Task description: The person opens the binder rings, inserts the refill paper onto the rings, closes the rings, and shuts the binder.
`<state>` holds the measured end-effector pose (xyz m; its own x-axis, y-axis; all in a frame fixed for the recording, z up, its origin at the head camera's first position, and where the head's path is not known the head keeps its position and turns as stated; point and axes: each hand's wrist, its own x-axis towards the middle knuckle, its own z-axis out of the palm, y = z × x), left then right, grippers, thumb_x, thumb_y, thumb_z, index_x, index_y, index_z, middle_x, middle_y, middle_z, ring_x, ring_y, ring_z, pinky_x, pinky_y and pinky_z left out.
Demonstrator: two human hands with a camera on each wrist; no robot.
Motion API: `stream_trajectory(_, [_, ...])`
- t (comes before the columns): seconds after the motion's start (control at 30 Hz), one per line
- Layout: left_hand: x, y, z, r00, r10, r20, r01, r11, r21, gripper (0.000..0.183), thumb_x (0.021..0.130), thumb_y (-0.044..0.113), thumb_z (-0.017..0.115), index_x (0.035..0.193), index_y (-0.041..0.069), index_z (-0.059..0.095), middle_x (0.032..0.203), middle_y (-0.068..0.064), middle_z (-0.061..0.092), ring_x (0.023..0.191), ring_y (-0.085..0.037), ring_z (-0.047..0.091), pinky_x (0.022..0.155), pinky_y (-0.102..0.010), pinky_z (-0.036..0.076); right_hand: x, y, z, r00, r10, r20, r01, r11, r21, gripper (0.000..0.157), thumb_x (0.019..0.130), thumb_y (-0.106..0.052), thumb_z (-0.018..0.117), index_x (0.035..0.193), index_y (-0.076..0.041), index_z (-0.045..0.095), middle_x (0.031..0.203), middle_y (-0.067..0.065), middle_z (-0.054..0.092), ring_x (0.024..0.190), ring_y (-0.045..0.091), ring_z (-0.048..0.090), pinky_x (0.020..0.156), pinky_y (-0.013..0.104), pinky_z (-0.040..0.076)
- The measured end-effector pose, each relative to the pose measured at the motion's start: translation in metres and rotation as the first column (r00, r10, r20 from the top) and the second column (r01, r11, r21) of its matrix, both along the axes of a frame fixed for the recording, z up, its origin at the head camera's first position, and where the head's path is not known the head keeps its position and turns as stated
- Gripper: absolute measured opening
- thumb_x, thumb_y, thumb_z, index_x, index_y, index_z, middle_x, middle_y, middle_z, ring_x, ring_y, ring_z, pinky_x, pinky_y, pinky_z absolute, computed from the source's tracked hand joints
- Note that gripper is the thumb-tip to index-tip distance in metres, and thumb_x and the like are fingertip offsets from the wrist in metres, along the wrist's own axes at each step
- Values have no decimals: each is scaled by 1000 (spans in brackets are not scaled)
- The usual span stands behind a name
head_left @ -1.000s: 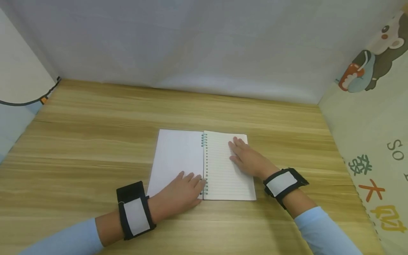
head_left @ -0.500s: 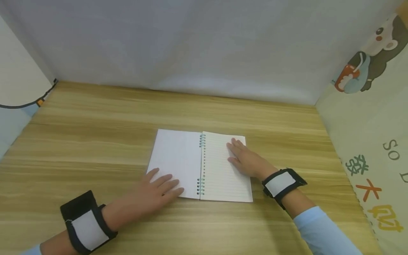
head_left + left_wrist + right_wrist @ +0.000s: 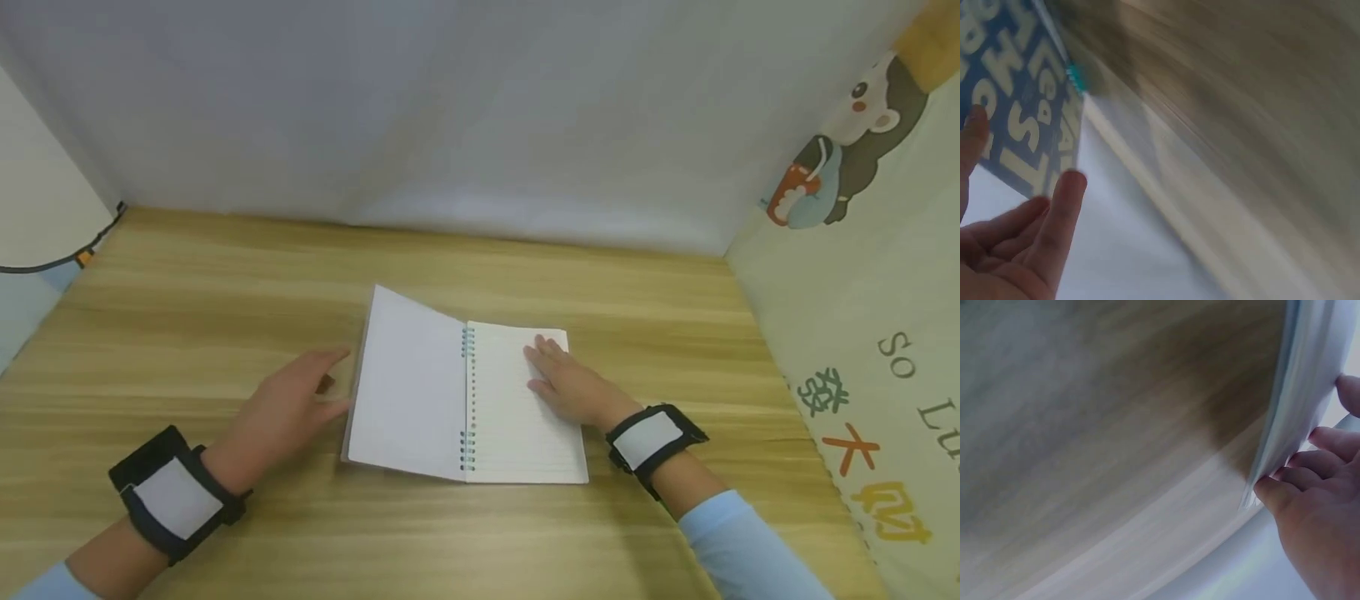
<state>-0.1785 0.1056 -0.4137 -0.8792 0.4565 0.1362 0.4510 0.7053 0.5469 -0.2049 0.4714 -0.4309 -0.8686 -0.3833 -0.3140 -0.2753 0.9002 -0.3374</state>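
A spiral notebook lies spread on the table, its lined right page (image 3: 502,442) flat. Its left-hand cover (image 3: 408,383) stands tilted up off the table, white inside, and blue with cream lettering on the outside in the left wrist view. My left hand (image 3: 273,417) is at the cover's outer left edge, fingers and thumb extended against the outside, with the fingertips partly hidden behind it. On the lined page rests my right hand (image 3: 573,387), its fingers straight near the upper right edge. In the right wrist view, those fingertips (image 3: 1266,487) press on the page stack's top.
The wood-grain table (image 3: 225,275) reaches back to a grey-white cloth wall (image 3: 420,108). A printed panel (image 3: 847,292) with a cartoon figure and lettering stands along the right side, and another panel (image 3: 45,167) on the left.
My left hand has moved left off the pages and round to the cover's outer edge. The cover has risen from flat to tilted. My right hand has stayed on the page.
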Motion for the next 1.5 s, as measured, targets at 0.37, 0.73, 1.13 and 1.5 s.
stream_trajectory(0.37, [-3, 8, 14, 884, 0, 468, -183, 920, 347, 46, 100, 27, 48, 122, -11, 61, 107, -30, 69, 76, -18, 69, 71, -41, 61, 3, -1, 2, 1000, -6, 3, 6, 1000, -3, 56, 101, -24, 43, 149, 2, 30, 159, 26, 19, 145, 37, 15, 118, 56, 21])
stream_trajectory(0.73, [-4, 23, 22, 910, -18, 414, -158, 908, 389, 39, 98, 19, 53, 121, -10, 62, 107, -31, 71, 74, -16, 68, 68, -37, 62, 2, 0, 0, 1000, -16, 0, 16, 1000, -10, 56, 101, -23, 44, 149, 2, 30, 159, 26, 20, 145, 37, 15, 118, 56, 20])
stream_trajectory(1.13, [-5, 37, 25, 900, -18, 436, -176, 899, 401, 41, 97, 22, 54, 124, -9, 61, 118, -32, 67, 89, -27, 69, 76, -45, 62, 2, -1, 1, 1000, -26, -11, 26, 999, -24, 56, 100, -21, 45, 148, 3, 31, 158, 27, 20, 145, 38, 15, 118, 57, 21])
stream_trajectory(1.5, [-6, 46, 29, 896, -68, 438, -141, 892, 429, 47, 98, 28, 53, 127, -8, 59, 117, -30, 68, 85, -23, 70, 76, -46, 61, 2, 0, -1, 999, -35, -17, 35, 999, -32, 55, 100, -22, 45, 148, 2, 32, 158, 26, 22, 145, 37, 16, 118, 56, 21])
